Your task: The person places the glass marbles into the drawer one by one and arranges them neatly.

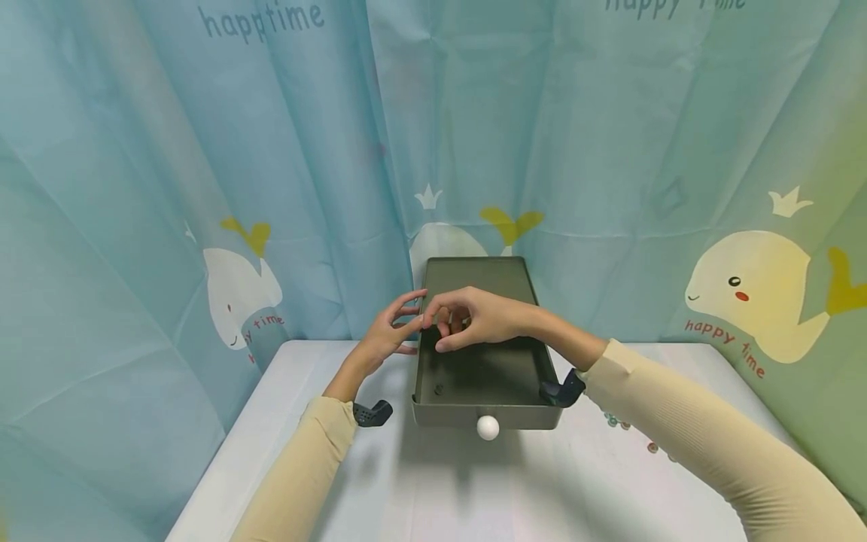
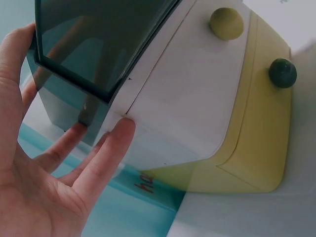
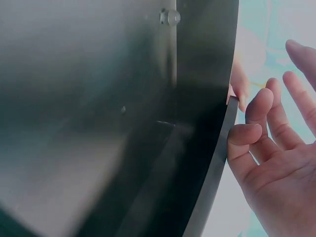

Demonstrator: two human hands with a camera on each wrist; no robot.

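A dark grey drawer (image 1: 484,376) with a white knob (image 1: 488,427) stands pulled out of a small drawer cabinet. My left hand (image 1: 387,335) is at the drawer's left side, fingers spread and nearly straight; in the left wrist view they reach around its corner. Bent over the drawer's left part is my right hand (image 1: 477,320), its fingertips close to the left hand's. The right wrist view shows its fingers loosely bent beside the drawer's rim (image 3: 217,158), holding nothing. Inside the drawer, near the front left, lies a small round piece (image 1: 439,389).
Below the dark drawer, the cabinet has a white drawer (image 2: 192,84) with a yellow-green knob (image 2: 226,23) and a yellow drawer (image 2: 261,128) with a dark green knob (image 2: 283,73). Several small round pieces (image 1: 653,447) lie on the white table (image 1: 379,489) under the right arm. A whale-print curtain (image 1: 596,188) hangs behind.
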